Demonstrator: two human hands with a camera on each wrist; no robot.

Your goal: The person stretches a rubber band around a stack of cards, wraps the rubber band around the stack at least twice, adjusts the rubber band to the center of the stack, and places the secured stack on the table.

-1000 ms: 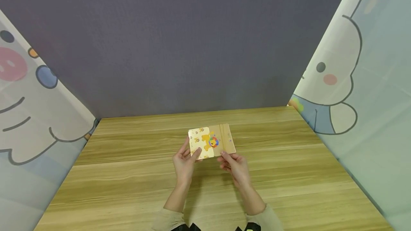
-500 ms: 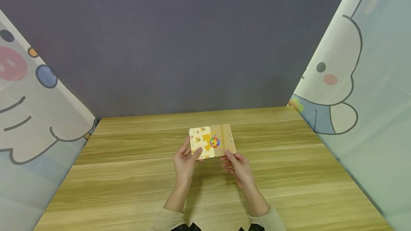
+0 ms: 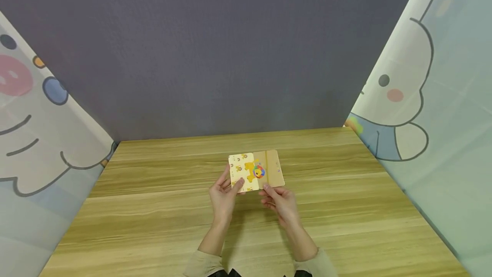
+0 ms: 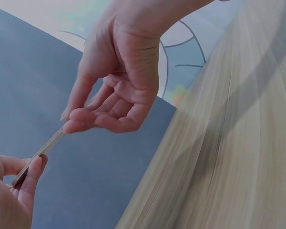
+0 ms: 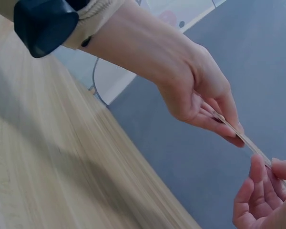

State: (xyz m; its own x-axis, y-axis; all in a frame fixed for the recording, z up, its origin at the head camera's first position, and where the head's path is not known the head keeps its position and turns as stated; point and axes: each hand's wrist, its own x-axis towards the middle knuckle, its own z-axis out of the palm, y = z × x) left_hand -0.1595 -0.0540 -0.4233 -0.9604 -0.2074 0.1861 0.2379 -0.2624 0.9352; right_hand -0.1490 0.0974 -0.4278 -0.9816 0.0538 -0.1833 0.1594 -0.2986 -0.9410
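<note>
Lion-print card (image 3: 256,170), thin, probably light and stiff; best held by its edges; left hand (image 3: 223,201) and right hand (image 3: 285,205) each pinch it, thumb uppermost.

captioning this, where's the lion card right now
In the head view, the lion card is below centre, held over the table by the left hand and right hand.

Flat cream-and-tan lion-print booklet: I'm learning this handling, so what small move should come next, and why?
Perhaps the right grip should ease the narrow tan band sideways: its thumb lies by the band's lower end, while the left grip holds the booklet by its cream side.
</note>
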